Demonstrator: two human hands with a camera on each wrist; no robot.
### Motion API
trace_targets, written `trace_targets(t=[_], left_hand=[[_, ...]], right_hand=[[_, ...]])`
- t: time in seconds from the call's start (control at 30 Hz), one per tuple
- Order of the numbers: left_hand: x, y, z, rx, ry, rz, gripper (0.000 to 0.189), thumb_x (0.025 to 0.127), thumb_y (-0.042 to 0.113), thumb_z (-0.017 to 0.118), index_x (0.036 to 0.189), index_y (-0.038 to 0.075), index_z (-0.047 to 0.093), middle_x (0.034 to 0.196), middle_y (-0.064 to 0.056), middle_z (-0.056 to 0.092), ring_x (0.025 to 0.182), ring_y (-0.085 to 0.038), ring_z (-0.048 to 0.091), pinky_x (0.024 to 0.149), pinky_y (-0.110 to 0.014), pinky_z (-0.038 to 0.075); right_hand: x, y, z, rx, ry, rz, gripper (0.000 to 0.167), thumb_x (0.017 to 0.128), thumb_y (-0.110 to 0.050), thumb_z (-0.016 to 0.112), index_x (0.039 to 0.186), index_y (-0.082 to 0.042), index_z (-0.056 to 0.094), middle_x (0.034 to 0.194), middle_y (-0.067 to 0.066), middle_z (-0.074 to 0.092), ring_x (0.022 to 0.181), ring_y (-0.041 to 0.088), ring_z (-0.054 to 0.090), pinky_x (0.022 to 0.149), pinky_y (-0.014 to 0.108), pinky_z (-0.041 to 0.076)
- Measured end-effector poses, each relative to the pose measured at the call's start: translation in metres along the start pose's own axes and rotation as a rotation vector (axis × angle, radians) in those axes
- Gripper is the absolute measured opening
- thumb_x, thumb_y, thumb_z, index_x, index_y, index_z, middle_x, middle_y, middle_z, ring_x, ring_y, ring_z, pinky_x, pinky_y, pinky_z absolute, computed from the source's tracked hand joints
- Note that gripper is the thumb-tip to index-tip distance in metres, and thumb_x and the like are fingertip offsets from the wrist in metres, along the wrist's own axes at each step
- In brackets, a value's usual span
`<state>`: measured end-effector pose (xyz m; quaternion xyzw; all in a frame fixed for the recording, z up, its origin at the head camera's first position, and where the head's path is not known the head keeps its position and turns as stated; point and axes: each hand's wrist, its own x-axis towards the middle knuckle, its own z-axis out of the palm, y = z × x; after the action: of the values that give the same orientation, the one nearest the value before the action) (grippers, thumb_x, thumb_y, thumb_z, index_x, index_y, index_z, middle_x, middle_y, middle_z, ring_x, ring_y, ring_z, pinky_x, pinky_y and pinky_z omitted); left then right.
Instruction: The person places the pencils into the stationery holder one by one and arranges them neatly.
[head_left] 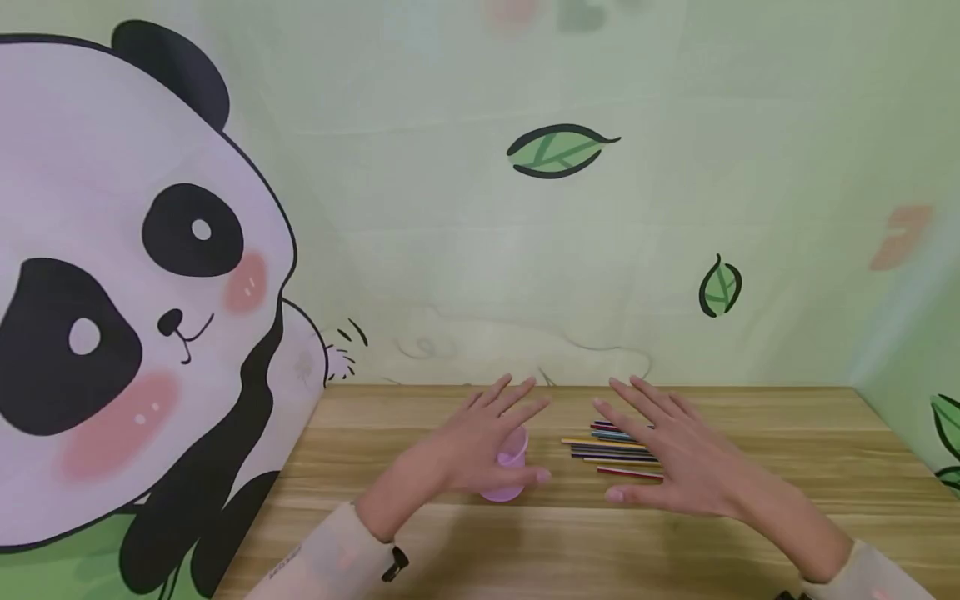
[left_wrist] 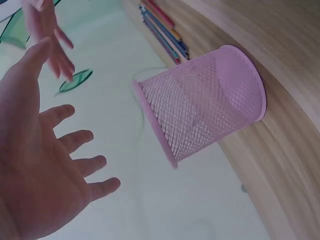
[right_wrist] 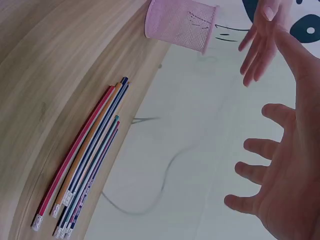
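Note:
Both hands hover above the wooden table with fingers spread and nothing in them. The left hand (head_left: 487, 446) is over a pink mesh pen cup (left_wrist: 200, 102), which stands upright and is partly hidden by that hand in the head view. The right hand (head_left: 690, 458) hangs over the right ends of several pencils (head_left: 611, 450). Those pencils lie loosely side by side, red, yellow, blue and other colours, with white eraser ends in the right wrist view. In the wrist views, both palms are apart from the cup and the pencils.
The wooden table (head_left: 795, 450) runs back to a pale green cloth wall (head_left: 435, 208). A large panda (head_left: 97, 150) is printed on the left side, with leaves (head_left: 558, 152) printed on the back. A dark strap end (head_left: 395, 565) shows at the left sleeve.

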<state>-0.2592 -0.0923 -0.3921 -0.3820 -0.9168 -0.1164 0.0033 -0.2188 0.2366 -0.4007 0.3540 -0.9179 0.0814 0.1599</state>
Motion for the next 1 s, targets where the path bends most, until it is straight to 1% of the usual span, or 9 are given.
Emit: trace_targets(t=[0.1,0.2,0.33,0.43,0.57,0.67,0.77,0.87,1.0], left_hand=[[-0.002,-0.013,-0.003,-0.176,0.038,-0.029,0.092,0.095,0.068,0.065,0.169,0.030,0.026,0.177,0.002,0.015,0.162,-0.032,0.016,0.125,-0.063,0.027],[-0.006,-0.033,-0.001,-0.362,0.095,-0.101,0.089,0.096,0.059,0.070,0.169,0.032,0.027,0.174,0.003,0.025,0.158,-0.028,0.028,0.123,-0.059,0.034],[-0.015,-0.056,0.012,-0.522,0.158,-0.178,0.088,0.097,0.051,0.074,0.168,0.025,0.030,0.170,0.000,0.036,0.154,-0.029,0.036,0.123,-0.055,0.037],[-0.021,-0.067,0.028,-0.633,0.173,-0.190,0.089,0.095,0.045,0.078,0.167,0.018,0.032,0.168,-0.005,0.040,0.154,-0.031,0.037,0.122,-0.056,0.038],[-0.026,-0.073,0.053,-0.751,0.185,-0.187,0.091,0.093,0.037,0.083,0.165,0.011,0.033,0.166,-0.012,0.042,0.152,-0.038,0.039,0.120,-0.058,0.041],[-0.028,-0.073,0.069,-0.809,0.186,-0.191,0.093,0.091,0.030,0.085,0.164,0.006,0.033,0.164,-0.016,0.042,0.149,-0.041,0.043,0.117,-0.056,0.044],[-0.029,-0.072,0.081,-0.896,0.182,-0.191,0.094,0.090,0.023,0.086,0.164,0.005,0.031,0.163,-0.020,0.042,0.145,-0.045,0.046,0.114,-0.054,0.048],[-0.029,-0.071,0.088,-0.979,0.187,-0.192,0.094,0.090,0.018,0.087,0.164,0.006,0.030,0.161,-0.022,0.042,0.142,-0.048,0.048,0.112,-0.053,0.050],[-0.026,-0.070,0.093,-0.990,0.212,-0.185,0.092,0.091,0.019,0.085,0.164,0.006,0.031,0.157,-0.020,0.048,0.143,-0.046,0.049,0.113,-0.052,0.050]], right_hand=[[0.000,0.003,-0.003,0.084,0.015,0.002,0.100,0.086,-0.072,0.074,0.167,-0.030,0.035,0.174,0.006,0.028,0.155,0.042,0.030,0.115,0.070,0.036],[-0.001,0.010,-0.005,0.231,0.017,0.033,0.096,0.088,-0.062,0.080,0.166,-0.031,0.035,0.172,0.004,0.031,0.152,0.040,0.035,0.113,0.067,0.040],[-0.001,0.020,-0.001,0.391,0.021,0.114,0.087,0.091,-0.047,0.083,0.164,-0.028,0.039,0.165,0.005,0.042,0.148,0.037,0.042,0.111,0.066,0.043],[-0.001,0.027,0.007,0.461,0.053,0.160,0.076,0.092,-0.038,0.085,0.157,-0.021,0.049,0.155,0.004,0.055,0.138,0.033,0.053,0.107,0.057,0.050],[0.000,0.036,0.026,0.530,0.111,0.150,0.054,0.091,-0.024,0.086,0.140,-0.011,0.065,0.132,0.004,0.069,0.115,0.025,0.065,0.092,0.040,0.060],[0.001,0.040,0.044,0.571,0.122,0.128,0.039,0.090,-0.015,0.087,0.125,-0.006,0.072,0.116,0.005,0.072,0.101,0.024,0.068,0.084,0.038,0.063],[0.002,0.042,0.061,0.566,0.087,0.151,0.029,0.089,-0.014,0.087,0.115,-0.005,0.075,0.106,0.003,0.072,0.095,0.021,0.068,0.082,0.041,0.063],[0.003,0.041,0.078,0.528,0.039,0.193,0.023,0.090,-0.017,0.087,0.108,-0.008,0.076,0.100,-0.001,0.070,0.091,0.017,0.066,0.081,0.038,0.061],[0.004,0.041,0.095,0.491,-0.002,0.190,0.017,0.090,-0.016,0.086,0.102,-0.009,0.077,0.096,-0.005,0.066,0.088,0.011,0.063,0.078,0.034,0.059]])
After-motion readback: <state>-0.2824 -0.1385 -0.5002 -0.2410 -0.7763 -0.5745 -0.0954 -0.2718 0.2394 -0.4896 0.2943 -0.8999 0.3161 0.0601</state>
